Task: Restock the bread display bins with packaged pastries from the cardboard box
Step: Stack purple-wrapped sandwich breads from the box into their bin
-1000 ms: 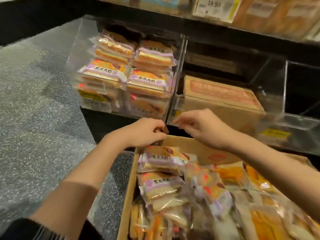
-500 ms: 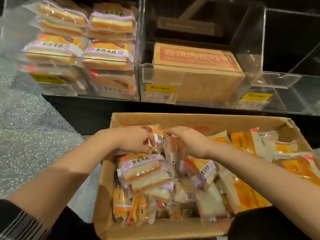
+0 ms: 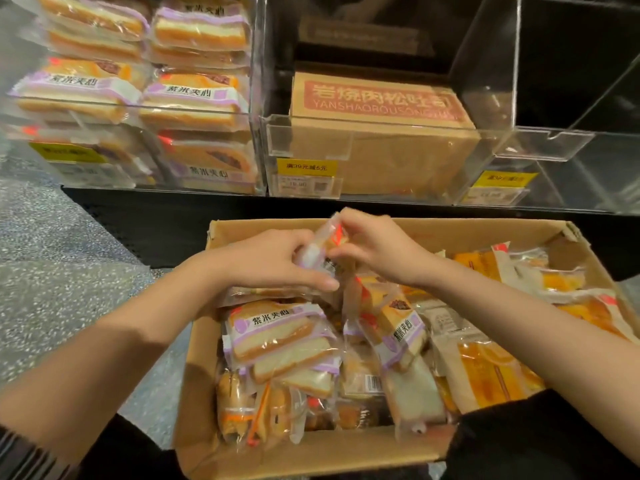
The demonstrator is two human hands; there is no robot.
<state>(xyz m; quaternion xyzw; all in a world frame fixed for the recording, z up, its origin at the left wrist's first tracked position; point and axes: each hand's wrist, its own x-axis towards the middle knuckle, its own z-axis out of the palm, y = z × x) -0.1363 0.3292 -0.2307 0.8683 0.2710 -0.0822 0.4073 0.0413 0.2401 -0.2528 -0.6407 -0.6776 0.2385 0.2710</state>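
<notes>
Packet (image 3: 320, 245) now raised upright between hands (image 3: 332, 258)

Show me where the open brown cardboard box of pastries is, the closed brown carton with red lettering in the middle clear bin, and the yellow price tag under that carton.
Open brown cardboard box (image 3: 408, 228): head view, bare far inner wall.
Closed brown carton with red lettering (image 3: 381, 98): head view, printed top face.
Yellow price tag (image 3: 306, 167): head view, tag's centre.

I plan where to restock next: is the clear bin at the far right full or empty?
Empty, as far as visible: the far-right bin shows only clear walls and dark shelf, with no pastry packs inside.
</notes>
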